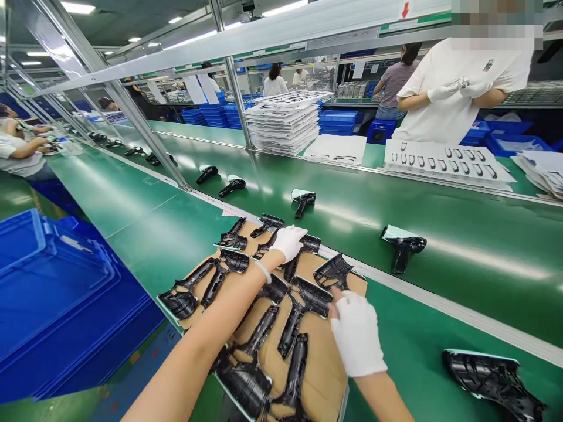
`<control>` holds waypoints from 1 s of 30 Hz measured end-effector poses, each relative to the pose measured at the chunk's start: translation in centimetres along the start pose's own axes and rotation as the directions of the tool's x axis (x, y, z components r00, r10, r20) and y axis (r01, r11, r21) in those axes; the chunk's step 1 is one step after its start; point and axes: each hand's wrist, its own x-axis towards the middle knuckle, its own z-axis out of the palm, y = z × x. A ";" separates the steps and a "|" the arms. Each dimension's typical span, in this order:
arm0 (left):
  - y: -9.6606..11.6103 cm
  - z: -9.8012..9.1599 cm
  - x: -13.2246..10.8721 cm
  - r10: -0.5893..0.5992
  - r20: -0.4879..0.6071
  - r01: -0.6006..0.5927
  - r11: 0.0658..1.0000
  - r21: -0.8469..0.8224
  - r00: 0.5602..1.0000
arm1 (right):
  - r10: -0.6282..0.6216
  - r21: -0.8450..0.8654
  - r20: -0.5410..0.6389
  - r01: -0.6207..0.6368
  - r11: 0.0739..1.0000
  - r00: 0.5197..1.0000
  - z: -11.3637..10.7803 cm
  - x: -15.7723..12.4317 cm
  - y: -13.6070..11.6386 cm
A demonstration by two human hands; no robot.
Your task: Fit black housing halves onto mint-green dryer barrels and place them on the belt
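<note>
Several black hair dryer housing halves [311,296] lie hollow side up on a cardboard sheet [319,334] in front of me. My left hand [289,243], in a white glove with bare fingertips, reaches to the far edge of the sheet. Its fingers are closed at a housing half [310,244] there; the glove partly hides the grip. My right hand [357,333], gloved alike, is at the sheet's right side. Thumb and fingers close round the handle of another housing half [333,271], whose wide barrel points away from me.
Beyond a metal rail, a green conveyor [461,252] carries dryer bodies [402,246]. One more housing half [492,378] lies at the right. Blue crates [53,305] stand at left. A metal post [145,135] rises ahead. A co-worker [457,88] stands across the line.
</note>
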 end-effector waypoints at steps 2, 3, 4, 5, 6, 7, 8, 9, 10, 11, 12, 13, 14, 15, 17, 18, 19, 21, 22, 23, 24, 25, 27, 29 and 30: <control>0.1 0.4 1.7 0.019 0.047 -0.020 1.000 0.017 0.999 | -0.131 0.025 0.044 0.130 0.991 0.990 0.2 -1.2 -2.8; 0.2 0.5 2.4 0.021 0.064 -0.023 0.999 0.025 0.998 | -0.184 0.034 0.069 0.182 0.983 0.981 0.5 -1.6 -4.2; 0.2 0.5 2.9 0.023 0.077 -0.025 0.999 0.031 0.997 | -0.220 0.041 0.091 0.217 0.975 0.971 0.8 -1.8 -5.3; 0.1 0.3 3.3 0.025 0.083 -0.027 0.999 0.034 0.996 | -0.240 0.044 0.107 0.236 0.971 0.965 1.2 -1.9 -6.3; 0.0 0.0 3.5 0.027 0.083 -0.030 0.999 0.036 0.996 | -0.246 0.044 0.116 0.242 0.969 0.962 1.6 -1.9 -6.9; -0.3 -0.5 3.5 0.030 0.076 -0.033 0.999 0.035 0.997 | -0.245 0.043 0.120 0.241 0.970 0.962 2.0 -1.9 -7.4; -0.7 -1.2 3.4 0.033 0.062 -0.035 0.999 0.033 0.998 | -0.239 0.043 0.122 0.236 0.971 0.963 2.4 -1.8 -7.6; -1.3 -2.0 3.1 0.034 0.040 -0.036 0.999 0.028 0.999 | -0.233 0.042 0.123 0.230 0.972 0.965 2.6 -1.7 -7.6; -1.9 -2.8 2.7 0.034 0.012 -0.034 0.999 0.022 0.999 | -0.229 0.042 0.125 0.226 0.973 0.965 2.9 -1.6 -7.6; -2.5 -3.7 2.2 0.032 -0.020 -0.031 0.999 0.013 0.999 | -0.227 0.043 0.129 0.224 0.974 0.965 3.0 -1.5 -7.4; -3.1 -4.5 1.7 0.027 -0.053 -0.027 1.000 0.002 0.998 | -0.227 0.046 0.135 0.223 0.974 0.964 3.0 -1.5 -7.3; -3.6 -5.2 1.1 0.022 -0.085 -0.023 1.000 -0.010 0.996 | -0.230 0.051 0.141 0.225 0.973 0.963 3.0 -1.4 -7.2; -4.1 -5.8 0.5 0.016 -0.114 -0.019 1.000 -0.025 0.993 | -0.234 0.057 0.147 0.228 0.972 0.961 3.0 -1.4 -7.1; -4.3 -6.2 0.0 0.012 -0.138 -0.018 0.999 -0.041 0.990 | -0.237 0.064 0.152 0.229 0.971 0.960 2.9 -1.4 -7.1; -4.5 -6.6 -0.9 0.003 -0.176 -0.016 0.997 -0.073 0.984 | -0.225 0.079 0.160 0.215 0.973 0.961 2.6 -1.3 -7.2; -4.4 -6.6 -1.2 -0.004 -0.194 -0.013 0.996 -0.086 0.981 | -0.208 0.086 0.163 0.196 0.977 0.964 2.4 -1.4 -7.2; -4.3 -6.7 -1.4 -0.014 -0.212 -0.007 0.995 -0.098 0.977 | -0.184 0.093 0.164 0.170 0.981 0.969 2.2 -1.5 -7.3; -4.2 -6.9 -1.7 -0.046 -0.256 0.017 0.993 -0.115 0.966 | -0.125 0.098 0.163 0.110 0.989 0.979 1.8 -1.9 -7.4; -4.3 -7.1 -1.8 -0.066 -0.279 0.032 0.992 -0.123 0.958 | -0.095 0.107 0.157 0.079 0.991 0.983 1.7 -2.3 -7.3; -4.4 -7.3 -1.9 -0.084 -0.299 0.047 0.990 -0.130 0.950 | -0.066 0.147 0.137 0.045 0.988 0.988 1.6 -2.7 -7.0; -4.5 -7.6 -2.0 -0.100 -0.313 0.060 0.989 -0.137 0.944 | -0.040 0.231 0.102 0.016 0.973 0.994 1.6 -3.2 -6.7; -4.6 -7.8 -2.2 -0.111 -0.320 0.068 0.987 -0.144 0.941 | -0.010 0.350 0.052 -0.008 0.937 0.999 1.7 -3.8 -6.1; -4.5 -7.9 -2.7 -0.110 -0.312 0.063 0.986 -0.157 0.944 | 0.088 0.605 -0.070 -0.027 0.796 0.994 2.0 -5.1 -4.7; -3.8 -7.4 -3.6 -0.075 -0.280 0.028 0.986 -0.167 0.957 | 0.232 0.749 -0.175 -0.023 0.662 0.957 2.4 -6.5 -2.8; -3.2 -7.0 -4.1 -0.047 -0.259 0.002 0.985 -0.172 0.965 | 0.308 0.773 -0.217 -0.030 0.633 0.926 2.5 -7.2 -1.8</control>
